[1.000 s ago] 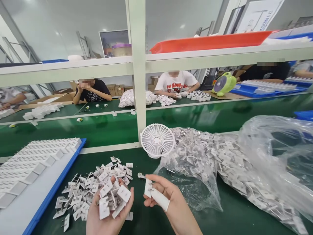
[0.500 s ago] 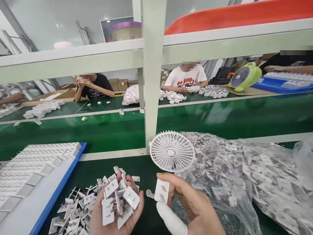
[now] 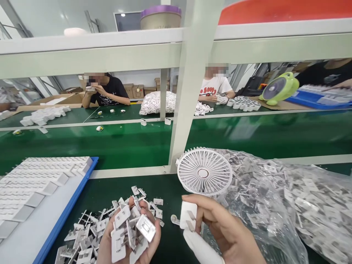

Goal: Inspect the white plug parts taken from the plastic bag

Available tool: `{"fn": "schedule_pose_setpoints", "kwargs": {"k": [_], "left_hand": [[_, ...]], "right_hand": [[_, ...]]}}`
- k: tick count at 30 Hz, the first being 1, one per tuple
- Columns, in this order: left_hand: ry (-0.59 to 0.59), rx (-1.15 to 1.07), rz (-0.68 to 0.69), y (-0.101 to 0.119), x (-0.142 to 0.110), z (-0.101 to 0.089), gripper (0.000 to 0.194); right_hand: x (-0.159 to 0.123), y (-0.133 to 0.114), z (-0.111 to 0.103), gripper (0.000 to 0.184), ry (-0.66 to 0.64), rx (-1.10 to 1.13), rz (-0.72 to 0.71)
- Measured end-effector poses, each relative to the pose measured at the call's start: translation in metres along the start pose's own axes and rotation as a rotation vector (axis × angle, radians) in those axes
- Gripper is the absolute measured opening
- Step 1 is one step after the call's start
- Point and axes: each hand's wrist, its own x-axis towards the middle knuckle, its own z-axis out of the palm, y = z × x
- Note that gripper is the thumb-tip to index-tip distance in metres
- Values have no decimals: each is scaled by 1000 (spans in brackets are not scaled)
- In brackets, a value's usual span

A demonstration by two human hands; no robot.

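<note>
My left hand (image 3: 154, 240) is cupped palm up around a heap of small white plug plates (image 3: 121, 216). My right hand (image 3: 228, 229) pinches a single white plug plate (image 3: 188, 215) between thumb and index finger, its two flat metal prongs facing my left hand. A white finger cot (image 3: 202, 247) covers the right thumb. Beneath and to the left of my left hand, a loose pile of the same plates (image 3: 88, 238) lies on the dark green table. The hands are apart.
A blue tray (image 3: 73, 205) with rows of white housings stands left. A white desk fan (image 3: 205, 171) is behind my right hand, beside plastic bags of parts (image 3: 264, 198). Ahead are a shelf post (image 3: 189, 91) and a green conveyor (image 3: 132, 146). Several people sit across it.
The camera view has shifted, so the post and fan appear further right. My hands are slightly further apart; the right hand still pinches its plug plate, and the left still cups its heap.
</note>
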Motion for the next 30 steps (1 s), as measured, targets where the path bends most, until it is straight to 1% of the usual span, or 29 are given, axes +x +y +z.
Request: {"fn": "schedule_pose_setpoints", "kwargs": {"k": [2, 3, 6, 8, 11, 13, 15, 19, 23, 25, 26, 28, 30], "left_hand": [[-2, -13, 24, 0, -1, -3, 27], [-10, -18, 42, 0, -1, -4, 26], [-42, -9, 119, 0, 0, -8, 27], [-25, -24, 160, 1, 1, -11, 30], [-4, -77, 202, 1, 0, -14, 33], [-16, -99, 200, 0, -1, -14, 33], [-40, -110, 180, -1, -5, -12, 33], [-70, -103, 169, -4, -13, -11, 33], [-173, -71, 100, -4, -19, -19, 32], [-186, -96, 62, -5, -22, -23, 32], [-196, -105, 59, -5, -22, -24, 31], [-192, -104, 80, -7, -23, -24, 32], [-157, -107, 136, -7, -21, -22, 34]], "right_hand": [[2, 6, 6, 26, -25, 117, 97], [3, 11, 10, 29, -55, 205, 173], [2, 33, 21, 49, -203, 449, 401], [0, 46, 29, 57, -236, 516, 464], [-5, 56, 37, 56, -244, 529, 442], [-10, 54, 39, 55, -276, 506, 400], [-15, 48, 39, 50, -294, 455, 326], [-26, 37, 37, 35, -220, 315, 124], [-32, 36, 37, 34, -188, 263, 33], [-34, 36, 37, 35, -185, 264, 31], [-35, 35, 38, 36, -186, 271, 58], [-36, 33, 41, 37, -197, 295, 156], [-37, 32, 48, 39, -197, 327, 247]]}}
